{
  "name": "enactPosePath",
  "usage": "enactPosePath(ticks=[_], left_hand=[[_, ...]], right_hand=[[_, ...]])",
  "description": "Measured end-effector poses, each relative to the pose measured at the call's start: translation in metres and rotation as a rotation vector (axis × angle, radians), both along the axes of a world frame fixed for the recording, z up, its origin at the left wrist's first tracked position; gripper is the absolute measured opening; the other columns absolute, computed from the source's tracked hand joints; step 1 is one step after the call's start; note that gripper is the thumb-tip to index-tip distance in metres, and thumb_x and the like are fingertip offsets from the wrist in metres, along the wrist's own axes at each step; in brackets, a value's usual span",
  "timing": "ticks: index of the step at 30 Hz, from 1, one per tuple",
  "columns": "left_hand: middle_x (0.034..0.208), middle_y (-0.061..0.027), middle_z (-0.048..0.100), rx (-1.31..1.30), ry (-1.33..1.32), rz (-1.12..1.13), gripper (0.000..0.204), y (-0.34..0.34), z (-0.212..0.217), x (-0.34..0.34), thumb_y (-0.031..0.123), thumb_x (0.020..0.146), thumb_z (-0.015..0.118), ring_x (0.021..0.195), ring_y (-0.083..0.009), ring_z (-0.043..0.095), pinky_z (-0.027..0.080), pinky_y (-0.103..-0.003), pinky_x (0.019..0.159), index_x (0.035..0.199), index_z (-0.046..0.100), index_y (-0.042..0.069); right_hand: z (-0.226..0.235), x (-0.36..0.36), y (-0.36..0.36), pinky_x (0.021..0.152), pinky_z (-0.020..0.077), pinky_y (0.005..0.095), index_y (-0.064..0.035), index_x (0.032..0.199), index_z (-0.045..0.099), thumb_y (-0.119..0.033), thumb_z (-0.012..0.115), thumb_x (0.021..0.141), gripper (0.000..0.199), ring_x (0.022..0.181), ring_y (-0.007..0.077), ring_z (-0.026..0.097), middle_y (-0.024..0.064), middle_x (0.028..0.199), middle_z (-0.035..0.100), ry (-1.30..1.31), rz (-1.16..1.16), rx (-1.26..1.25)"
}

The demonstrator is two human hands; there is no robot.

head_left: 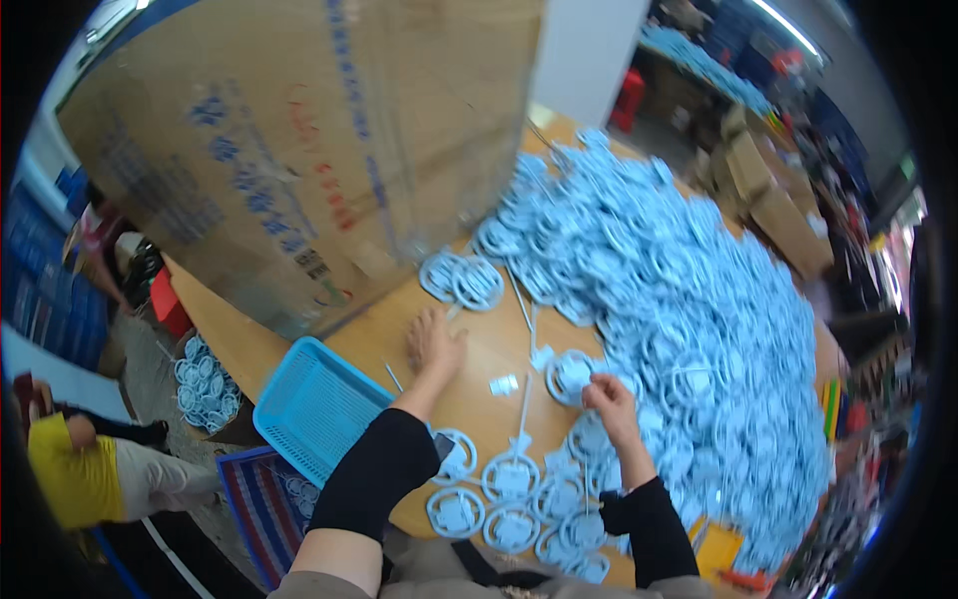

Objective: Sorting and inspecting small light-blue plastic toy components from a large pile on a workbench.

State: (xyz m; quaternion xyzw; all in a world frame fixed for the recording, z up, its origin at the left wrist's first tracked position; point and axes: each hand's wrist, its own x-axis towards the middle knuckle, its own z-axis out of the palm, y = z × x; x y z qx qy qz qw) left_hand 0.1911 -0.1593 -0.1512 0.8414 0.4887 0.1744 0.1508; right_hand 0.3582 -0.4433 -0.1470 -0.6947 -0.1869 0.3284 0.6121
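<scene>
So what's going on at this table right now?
A person at a wooden table is working through a huge pile of light blue ring-shaped plastic parts. The right hand grips one ring part at the pile's edge, while the left hand rests flat on the bare tabletop. More rings lie near the body, a blue plastic basket sits at the left, and a big cardboard box stands behind.

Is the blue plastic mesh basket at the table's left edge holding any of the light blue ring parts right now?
No, the blue plastic mesh basket shows only its bare grid floor, while the light blue plastic ring parts lie heaped on the wooden table.
</scene>
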Motion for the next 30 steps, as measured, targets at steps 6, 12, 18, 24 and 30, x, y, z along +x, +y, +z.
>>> enactPosePath(ticks=[6,12,18,24,30], left_hand=[[0.098,-0.0172,0.065,-0.531,0.032,-0.047,0.033,0.025,-0.047,0.034,0.032,0.084,0.045,0.093,-0.0378,0.061,0.046,-0.048,0.079,0.090,0.068,0.009],[0.082,-0.0014,0.061,0.060,-0.094,-0.722,0.012,-0.004,0.048,-0.020,0.015,0.072,0.058,0.095,-0.0221,0.054,0.032,-0.044,0.093,0.078,0.067,0.019],[0.116,-0.0109,0.055,0.406,-0.221,-0.670,0.030,-0.019,0.093,-0.054,0.022,0.069,0.065,0.123,-0.0290,0.042,0.021,-0.052,0.106,0.098,0.064,0.012],[0.121,-0.0187,0.052,-0.565,-0.546,-0.237,0.045,-0.085,0.051,-0.077,0.022,0.082,0.064,0.119,-0.0311,0.048,0.036,-0.047,0.100,0.120,0.051,0.001],[0.093,-0.0074,0.063,-1.201,-0.861,-0.209,0.042,-0.084,0.055,-0.135,0.023,0.085,0.063,0.087,-0.0122,0.059,0.052,-0.027,0.070,0.119,0.051,0.002]], right_hand=[[0.003,0.001,0.082,0.081,0.0480,0.0338,-0.0001,0.120,0.051,-0.017,0.070,0.076,0.051,0.099,0.0221,0.056,0.0143,0.113,0.056,-0.387,0.245,-0.216],[0.049,-0.028,0.134,0.104,0.0293,0.0438,0.0005,0.139,0.026,-0.024,0.083,0.054,0.106,0.125,0.0322,0.035,0.0229,0.135,0.032,-1.028,0.553,-0.029],[0.001,-0.069,0.118,0.073,0.0455,0.0267,-0.0026,0.119,0.045,-0.020,0.081,0.065,0.067,0.082,0.0130,0.054,0.0058,0.094,0.057,-0.290,0.605,0.008],[0.019,-0.105,0.107,0.075,0.0490,0.0346,-0.0067,0.111,0.050,-0.027,0.055,0.090,0.029,0.087,0.0175,0.057,0.0048,0.098,0.057,0.451,0.102,0.076],[0.023,-0.098,0.105,0.077,0.0485,0.0319,0.0007,0.115,0.052,-0.025,0.055,0.091,0.036,0.093,0.0179,0.057,0.0100,0.105,0.057,0.000,0.366,-0.148]])
